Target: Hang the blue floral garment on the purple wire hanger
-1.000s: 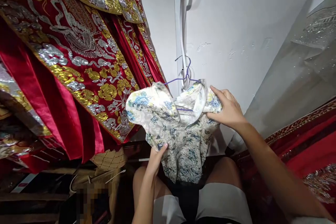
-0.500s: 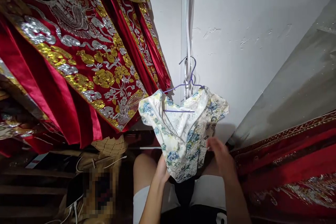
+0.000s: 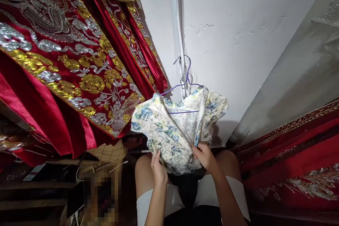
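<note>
A small cream garment with blue and green flowers (image 3: 174,130) hangs on a purple wire hanger (image 3: 185,81) against the white wall. My left hand (image 3: 158,169) pinches the garment's lower left hem. My right hand (image 3: 204,156) grips the lower edge of its front opening, fingers closed on the cloth. Both hands sit low, above my knees in white shorts (image 3: 233,190).
Red robes with gold and silver embroidery (image 3: 79,70) hang close on the left. More red embroidered cloth (image 3: 291,155) and a grey cover (image 3: 299,70) fill the right. A white strip (image 3: 176,24) runs down the wall. Woven baskets (image 3: 109,153) sit low left.
My right hand came down from the garment's shoulder to its lower front edge and closed on it. My left hand stayed on the hem. The garment now spreads wider.
</note>
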{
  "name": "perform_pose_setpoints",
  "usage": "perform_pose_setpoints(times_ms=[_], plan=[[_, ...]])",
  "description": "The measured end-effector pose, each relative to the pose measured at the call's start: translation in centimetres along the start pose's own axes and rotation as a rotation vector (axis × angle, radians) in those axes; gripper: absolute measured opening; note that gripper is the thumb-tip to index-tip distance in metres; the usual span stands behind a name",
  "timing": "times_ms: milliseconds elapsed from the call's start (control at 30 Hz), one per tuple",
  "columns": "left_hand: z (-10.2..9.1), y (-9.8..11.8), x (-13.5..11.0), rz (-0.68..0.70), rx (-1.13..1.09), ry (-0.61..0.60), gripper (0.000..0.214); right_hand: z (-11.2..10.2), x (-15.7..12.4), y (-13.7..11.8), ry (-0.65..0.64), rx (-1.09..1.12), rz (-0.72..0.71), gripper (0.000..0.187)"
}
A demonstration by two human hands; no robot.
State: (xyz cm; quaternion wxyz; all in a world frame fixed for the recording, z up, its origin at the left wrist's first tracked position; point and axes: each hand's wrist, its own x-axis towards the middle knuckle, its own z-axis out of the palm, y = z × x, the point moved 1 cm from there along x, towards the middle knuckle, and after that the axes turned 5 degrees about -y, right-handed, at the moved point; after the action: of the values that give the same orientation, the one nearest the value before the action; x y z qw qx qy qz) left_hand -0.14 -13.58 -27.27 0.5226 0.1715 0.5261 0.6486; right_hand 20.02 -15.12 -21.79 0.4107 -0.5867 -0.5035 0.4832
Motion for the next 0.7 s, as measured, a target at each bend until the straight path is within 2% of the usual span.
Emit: perform_pose_setpoints(times_ms=[67,100,167,300,367,433,500,600,700], plan=[[0.1,-0.6,-0.1,0.225,0.093,0.122,0.043,-0.1,0.2,0.3,0.006,0.001,0.013,0.043],[0.3,-1.0,-0.5,0.314,0.141,0.109,0.044,0.0,0.4,0.5,0.010,0.010,0.019,0.042],[1.3,-1.7,-1.9,0.415,0.234,-0.049,0.041,0.2,0.6,0.7,0.006,0.033,0.030,0.039],[4.5,-2.0,-5.1,0.468,0.431,-0.508,0.024,0.3,0.7,1.0,-0.047,0.036,0.029,0.038],[5.8,-1.6,-6.0,0.481,0.496,-0.631,0.015,-0.1,0.5,1.0,-0.090,0.036,0.021,0.044],[6.6,-1.1,-6.3,0.486,0.518,-0.675,0.008,-0.5,0.2,0.8,-0.127,0.047,0.011,0.052],[6.8,-0.8,-6.4,0.486,0.512,-0.690,0.014,-0.8,0.0,0.5,-0.157,0.073,-0.012,0.058],[6.4,-0.8,-6.5,0.472,0.484,-0.680,0.024,-0.8,-0.4,-0.2,-0.214,0.142,-0.067,0.063],[5.9,-1.1,-6.7,0.439,0.467,-0.670,0.025,-0.6,-0.5,-0.6,-0.254,0.224,-0.073,0.065]])
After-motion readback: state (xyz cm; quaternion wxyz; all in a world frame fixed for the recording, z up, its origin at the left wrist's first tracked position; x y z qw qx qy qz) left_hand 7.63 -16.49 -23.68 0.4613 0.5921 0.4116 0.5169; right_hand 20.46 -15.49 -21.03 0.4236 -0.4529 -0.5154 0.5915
